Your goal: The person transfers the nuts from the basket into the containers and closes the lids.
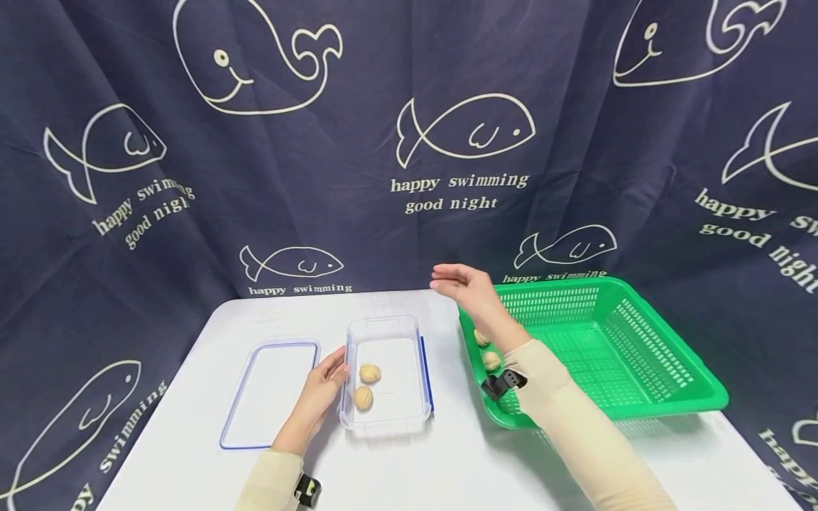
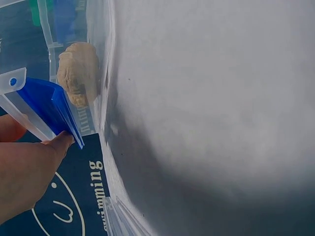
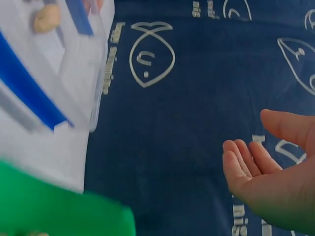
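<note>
A clear plastic container [image 1: 386, 426] with blue side latches stands on the table, two walnuts [image 1: 369, 373] lying at its left side. My left hand [image 1: 322, 390] holds the container's left side; up close, a fingertip presses the blue latch [image 2: 54, 110], and another finger [image 2: 11, 129] is near the rim. One walnut [image 2: 78, 73] shows through the wall there. Raised over the near-left part of a green basket [image 1: 671, 409], my right hand [image 1: 473, 291] has loosely bent fingers and holds nothing. Walnuts [image 1: 491, 360] lie in the basket's left side, partly hidden by the right arm.
A clear lid with a blue seal [image 1: 271, 344] lies flat left of the container. Behind the white table [image 1: 441, 461] hangs a dark blue curtain [image 1: 371, 177] with fish drawings.
</note>
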Action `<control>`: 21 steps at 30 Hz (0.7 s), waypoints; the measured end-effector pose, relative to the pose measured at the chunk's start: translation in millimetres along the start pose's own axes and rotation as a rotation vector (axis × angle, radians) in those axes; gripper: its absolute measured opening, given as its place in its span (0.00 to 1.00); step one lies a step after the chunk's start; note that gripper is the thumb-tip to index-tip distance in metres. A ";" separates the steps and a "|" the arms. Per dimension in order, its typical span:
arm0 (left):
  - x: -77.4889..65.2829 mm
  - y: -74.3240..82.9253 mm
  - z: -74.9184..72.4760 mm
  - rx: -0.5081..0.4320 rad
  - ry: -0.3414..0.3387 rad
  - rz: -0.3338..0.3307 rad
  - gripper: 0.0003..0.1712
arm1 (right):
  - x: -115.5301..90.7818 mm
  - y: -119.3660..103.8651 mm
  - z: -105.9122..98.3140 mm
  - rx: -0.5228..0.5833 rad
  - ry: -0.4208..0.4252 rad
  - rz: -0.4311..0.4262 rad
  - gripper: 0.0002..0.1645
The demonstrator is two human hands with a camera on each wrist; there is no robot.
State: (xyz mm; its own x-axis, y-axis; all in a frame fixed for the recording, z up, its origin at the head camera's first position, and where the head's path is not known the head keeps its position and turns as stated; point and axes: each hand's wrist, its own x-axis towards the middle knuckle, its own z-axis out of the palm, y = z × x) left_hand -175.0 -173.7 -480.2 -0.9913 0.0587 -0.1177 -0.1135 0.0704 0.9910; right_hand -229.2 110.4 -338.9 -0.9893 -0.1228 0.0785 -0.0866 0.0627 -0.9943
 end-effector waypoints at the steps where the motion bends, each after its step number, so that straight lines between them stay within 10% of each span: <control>1: 0.0 0.0 0.1 -0.001 -0.002 0.002 0.30 | 0.4 0.9 -5.4 -0.003 -0.001 0.000 0.25; 21: -1.1 1.2 -0.3 -0.003 -0.006 -0.005 0.30 | 11.4 43.3 -98.2 -0.088 0.033 0.044 0.31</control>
State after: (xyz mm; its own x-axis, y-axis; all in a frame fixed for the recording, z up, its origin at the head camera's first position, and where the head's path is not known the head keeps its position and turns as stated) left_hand -174.0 -173.9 -478.9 -0.9903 0.0642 -0.1234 -0.1190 0.0676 0.9906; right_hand -255.7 209.1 -373.9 -0.9956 -0.0853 0.0392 -0.0520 0.1542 -0.9867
